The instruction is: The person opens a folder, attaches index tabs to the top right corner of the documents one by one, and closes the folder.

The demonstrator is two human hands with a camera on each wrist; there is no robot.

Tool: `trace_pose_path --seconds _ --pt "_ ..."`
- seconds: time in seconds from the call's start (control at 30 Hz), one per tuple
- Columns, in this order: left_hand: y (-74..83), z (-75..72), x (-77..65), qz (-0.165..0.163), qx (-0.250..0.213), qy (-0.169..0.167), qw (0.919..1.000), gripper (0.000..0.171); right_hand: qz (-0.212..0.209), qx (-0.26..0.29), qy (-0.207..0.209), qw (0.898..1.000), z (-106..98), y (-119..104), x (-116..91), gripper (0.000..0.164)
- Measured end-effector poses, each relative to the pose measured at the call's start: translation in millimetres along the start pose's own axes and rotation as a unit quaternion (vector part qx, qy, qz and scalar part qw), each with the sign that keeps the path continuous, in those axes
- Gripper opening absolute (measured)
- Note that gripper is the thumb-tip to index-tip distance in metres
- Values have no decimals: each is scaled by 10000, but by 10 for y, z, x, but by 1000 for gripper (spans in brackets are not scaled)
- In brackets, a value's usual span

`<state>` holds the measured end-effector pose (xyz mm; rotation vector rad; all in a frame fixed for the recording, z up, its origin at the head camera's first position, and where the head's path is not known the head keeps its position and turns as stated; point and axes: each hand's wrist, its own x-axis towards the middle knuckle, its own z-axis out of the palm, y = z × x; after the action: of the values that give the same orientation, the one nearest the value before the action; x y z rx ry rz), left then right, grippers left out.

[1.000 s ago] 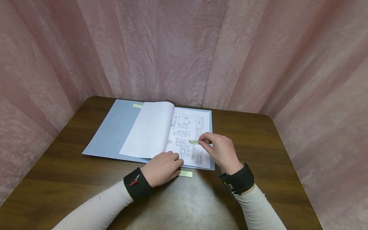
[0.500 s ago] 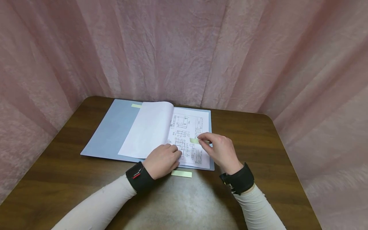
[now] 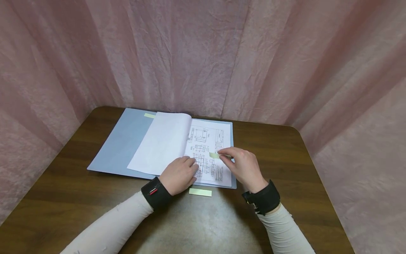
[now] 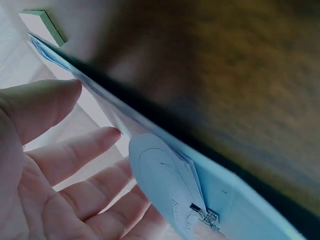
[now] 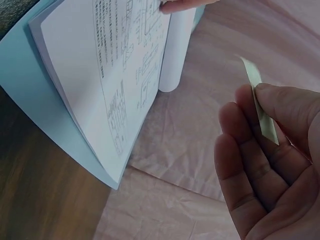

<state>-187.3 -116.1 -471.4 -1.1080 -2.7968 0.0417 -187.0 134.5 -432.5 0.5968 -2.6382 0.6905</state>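
A light blue folder (image 3: 118, 144) lies spread on the table. Inside it, a blank-backed sheet (image 3: 160, 141) is turned over to the left, and a page of technical drawings (image 3: 223, 134) faces up on the right. My left hand (image 3: 178, 176) rests across the lower part of the fold, fingers extended over the pages; the left wrist view shows its thumb at the paper's near edge. Over the drawings, my right hand (image 3: 245, 167) pinches a pale green sticky strip (image 5: 268, 125) between thumb and index finger, its free end pointing left.
A small pad of green sticky strips (image 3: 200, 192) lies on the wooden table (image 3: 272, 141) just in front of the folder. Another strip (image 3: 149, 115) is on the folder's left cover near the top, partly under the turned sheet. Pink curtains (image 3: 203, 53) stand behind the table.
My left hand has moved up from the sticky pad onto the pages, uncovering the pad. The turned sheet and folder cover have shifted slightly left. My right hand holds nearly still with the strip.
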Motion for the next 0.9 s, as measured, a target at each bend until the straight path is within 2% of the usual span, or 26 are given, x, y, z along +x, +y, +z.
trace_pose_path --seconds 0.37,0.7,0.9 --pt "80 13 17 -266 -95 155 9995 37 -239 -150 1 9996 -26 238 -6 11" --pt "131 -3 66 -260 -78 -85 9996 45 -189 -727 -70 9972 2 703 82 11" --pt "153 9 130 -236 -131 -164 9995 45 -194 -924 24 9955 51 881 175 8"
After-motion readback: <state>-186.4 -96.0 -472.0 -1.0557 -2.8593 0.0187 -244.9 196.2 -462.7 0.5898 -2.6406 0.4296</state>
